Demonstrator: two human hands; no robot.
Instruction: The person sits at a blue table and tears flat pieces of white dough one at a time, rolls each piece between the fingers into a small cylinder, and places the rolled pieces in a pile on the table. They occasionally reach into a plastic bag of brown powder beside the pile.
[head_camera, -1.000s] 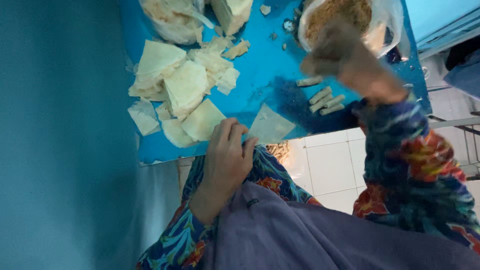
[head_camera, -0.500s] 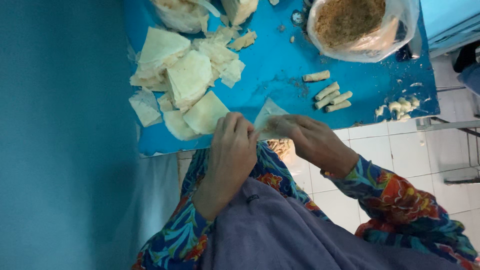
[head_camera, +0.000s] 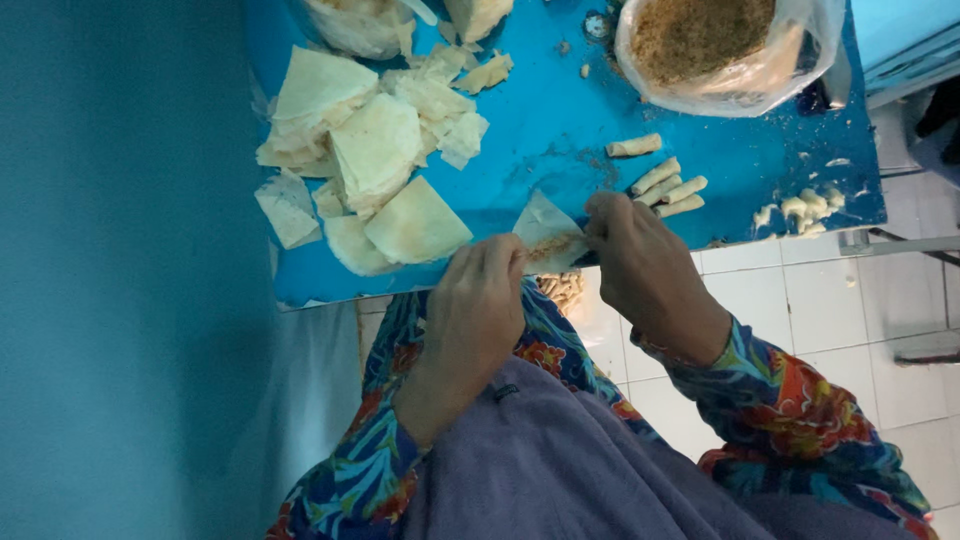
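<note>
A pale triangular pastry wrapper (head_camera: 545, 232) with brown filling on it lies at the near edge of the blue table (head_camera: 560, 100). My left hand (head_camera: 480, 300) pinches its near left corner. My right hand (head_camera: 645, 265) holds its right side, fingertips on the sheet. A heap of cut wrapper sheets (head_camera: 375, 150) lies to the left. Three finished small rolls (head_camera: 668, 190) lie just beyond my right hand, and one more roll (head_camera: 633, 147) lies further off.
A clear plastic bag of brown crumbly filling (head_camera: 715, 45) stands at the far right. Small white lumps (head_camera: 800, 208) sit at the right edge of the table. A teal wall (head_camera: 120, 270) runs along the left. White floor tiles (head_camera: 840, 330) show below right.
My right hand came down from the filling bag to the wrapper and now grips it together with my left hand. Filling now lies on the wrapper.
</note>
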